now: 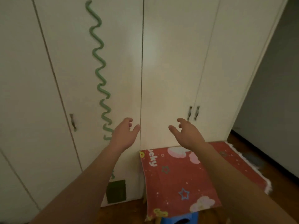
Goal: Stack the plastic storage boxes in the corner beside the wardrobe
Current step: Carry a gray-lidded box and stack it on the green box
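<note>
Both the left hand (123, 135) and right hand (187, 133) are reaching forward empty, fingers loosely spread, before the cream wardrobe (169, 62). No plastic storage box is showing plainly; a red star-printed cloth (178, 175) is draping something boxy, so lifting that cloth first seems wise.

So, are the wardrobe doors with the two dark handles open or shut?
Shut. The two doors lie flush, with only a thin seam between them, and the paired handles sit side by side. Neither hand touches them.

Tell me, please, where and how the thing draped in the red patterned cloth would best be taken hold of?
Probably by its two side edges, left hand and right hand coming down from above: the red cloth lies flat and wide, the wardrobe blocks its back, and what is underneath is hidden.
</note>
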The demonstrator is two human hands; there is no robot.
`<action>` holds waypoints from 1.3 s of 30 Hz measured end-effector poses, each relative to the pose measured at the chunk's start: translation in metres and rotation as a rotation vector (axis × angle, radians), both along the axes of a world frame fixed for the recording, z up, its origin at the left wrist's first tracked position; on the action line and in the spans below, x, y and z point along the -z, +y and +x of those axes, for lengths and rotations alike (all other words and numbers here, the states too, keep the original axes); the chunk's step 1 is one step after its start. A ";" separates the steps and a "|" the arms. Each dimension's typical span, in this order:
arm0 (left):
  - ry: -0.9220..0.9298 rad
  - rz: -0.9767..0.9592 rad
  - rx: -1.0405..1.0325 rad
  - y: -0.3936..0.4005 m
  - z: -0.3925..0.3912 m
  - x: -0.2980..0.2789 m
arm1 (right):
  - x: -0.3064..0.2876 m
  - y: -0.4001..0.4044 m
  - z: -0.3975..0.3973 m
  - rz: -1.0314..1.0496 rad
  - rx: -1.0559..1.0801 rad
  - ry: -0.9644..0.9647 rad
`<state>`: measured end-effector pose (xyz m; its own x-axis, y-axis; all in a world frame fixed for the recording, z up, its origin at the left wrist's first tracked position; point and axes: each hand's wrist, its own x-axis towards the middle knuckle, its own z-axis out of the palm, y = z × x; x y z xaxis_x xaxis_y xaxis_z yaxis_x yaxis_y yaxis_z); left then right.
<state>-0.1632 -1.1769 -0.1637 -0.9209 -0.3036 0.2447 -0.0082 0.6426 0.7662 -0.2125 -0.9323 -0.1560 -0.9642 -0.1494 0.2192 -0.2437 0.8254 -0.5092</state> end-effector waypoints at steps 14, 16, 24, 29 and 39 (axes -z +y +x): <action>0.018 -0.017 0.340 0.299 -0.030 -0.001 | 0.002 0.314 0.051 -0.021 0.341 -0.014; 0.011 -0.017 0.403 0.337 -0.030 0.000 | 0.003 0.350 0.064 -0.019 0.408 -0.030; 0.002 -0.071 0.645 0.488 -0.027 0.008 | 0.013 0.471 0.120 -0.061 0.683 -0.051; -0.037 -0.050 0.781 0.552 -0.038 0.024 | 0.027 0.526 0.134 -0.047 0.765 -0.066; -0.089 -0.008 0.925 0.674 -0.116 0.040 | 0.044 0.633 0.076 -0.023 0.885 -0.079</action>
